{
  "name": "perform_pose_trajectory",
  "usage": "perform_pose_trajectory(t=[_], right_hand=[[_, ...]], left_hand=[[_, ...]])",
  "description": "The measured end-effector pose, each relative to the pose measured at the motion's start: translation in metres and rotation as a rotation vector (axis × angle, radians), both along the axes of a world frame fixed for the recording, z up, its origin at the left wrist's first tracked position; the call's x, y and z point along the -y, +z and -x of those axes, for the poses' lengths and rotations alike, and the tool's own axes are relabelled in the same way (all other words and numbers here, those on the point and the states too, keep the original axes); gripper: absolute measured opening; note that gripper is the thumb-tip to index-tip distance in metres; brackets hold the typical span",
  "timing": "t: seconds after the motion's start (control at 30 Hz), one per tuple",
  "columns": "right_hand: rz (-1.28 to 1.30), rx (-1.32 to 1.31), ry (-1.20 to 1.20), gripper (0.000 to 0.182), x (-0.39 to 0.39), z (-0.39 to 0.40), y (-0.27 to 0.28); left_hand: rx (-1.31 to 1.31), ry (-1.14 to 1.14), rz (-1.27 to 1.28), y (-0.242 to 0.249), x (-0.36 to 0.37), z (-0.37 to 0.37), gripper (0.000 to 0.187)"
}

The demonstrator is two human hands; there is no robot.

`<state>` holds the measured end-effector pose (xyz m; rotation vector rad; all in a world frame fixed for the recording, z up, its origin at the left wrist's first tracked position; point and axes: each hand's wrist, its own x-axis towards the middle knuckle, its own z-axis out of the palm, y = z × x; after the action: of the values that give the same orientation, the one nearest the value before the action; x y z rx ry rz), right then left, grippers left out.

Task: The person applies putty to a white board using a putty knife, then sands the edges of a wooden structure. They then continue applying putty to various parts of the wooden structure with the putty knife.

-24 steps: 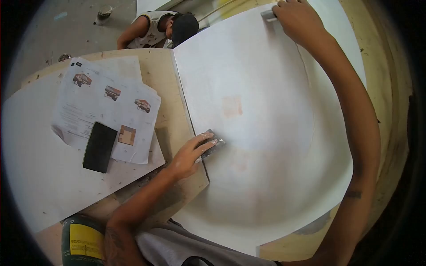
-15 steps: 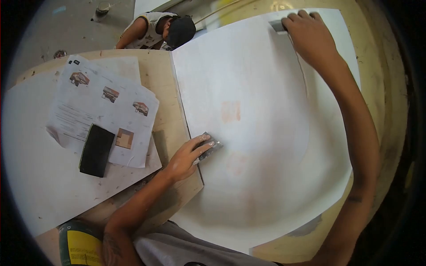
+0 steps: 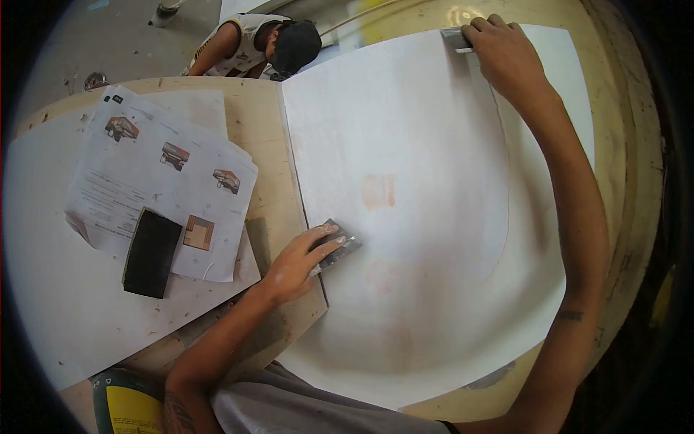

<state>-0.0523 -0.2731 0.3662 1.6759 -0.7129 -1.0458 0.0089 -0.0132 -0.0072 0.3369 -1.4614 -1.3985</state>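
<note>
A large pale curved panel [image 3: 434,181] with faint orange patches fills the middle and right. My left hand [image 3: 293,266] holds a grey metal scraper [image 3: 342,247] near the panel's left edge, two fingers spread over the blade. At the panel's top edge, my right hand [image 3: 502,54] grips another metal scraper [image 3: 455,40], its blade against the surface. A thin ridge line runs down the panel below that hand.
Left of the panel, printed sheets [image 3: 137,173] and a black sanding block [image 3: 152,253] lie on a white board [image 3: 79,311]. A bucket with a yellow label [image 3: 134,411] stands bottom left. Another person [image 3: 249,45] bends over behind the panel's top left corner.
The view has shifted slightly. My right hand and its scraper have turned a little at the top edge, and the blade sits at a different angle. My left hand has hardly moved.
</note>
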Motion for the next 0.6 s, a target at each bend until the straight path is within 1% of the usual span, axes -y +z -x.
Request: perform_pose_trajectory(t=[0.13,0.2,0.23,0.3,0.37,0.43,0.47,0.5,0.57,0.6], right_hand=[[-0.003,-0.024,-0.049,0.014,-0.020,-0.005,0.006],[0.000,-0.060,-0.121,0.013,-0.038,-0.004,0.009],[0.011,-0.065,-0.131,0.013,-0.049,-0.002,0.011],[0.004,-0.048,-0.061,0.012,-0.073,0.005,0.013],[0.012,-0.055,-0.076,0.011,-0.101,0.008,0.014],[0.036,-0.036,-0.142,0.010,-0.129,0.009,0.013],[0.042,-0.041,-0.176,0.016,-0.142,0.010,0.014],[0.047,-0.040,-0.183,0.016,-0.155,0.011,0.014],[0.065,-0.050,-0.184,0.025,-0.179,0.016,0.016],[0.068,-0.045,-0.221,0.033,-0.192,0.016,0.016]], left_hand=[[0.014,0.023,0.023,0.000,-0.001,0.002,0.082],[0.016,0.018,0.042,0.000,-0.002,0.001,0.082],[0.009,0.004,0.016,0.002,-0.003,0.000,0.082],[-0.010,-0.020,0.001,0.004,-0.005,0.003,0.082],[-0.034,0.028,-0.029,0.002,-0.006,0.006,0.080],[-0.036,0.041,-0.045,0.004,-0.006,0.005,0.079],[-0.035,0.058,-0.068,0.005,-0.005,0.004,0.078],[-0.034,0.052,-0.062,0.006,-0.006,0.003,0.078],[-0.052,0.065,-0.073,0.008,-0.004,0.004,0.077],[-0.051,0.054,-0.065,0.007,-0.004,0.006,0.077]])
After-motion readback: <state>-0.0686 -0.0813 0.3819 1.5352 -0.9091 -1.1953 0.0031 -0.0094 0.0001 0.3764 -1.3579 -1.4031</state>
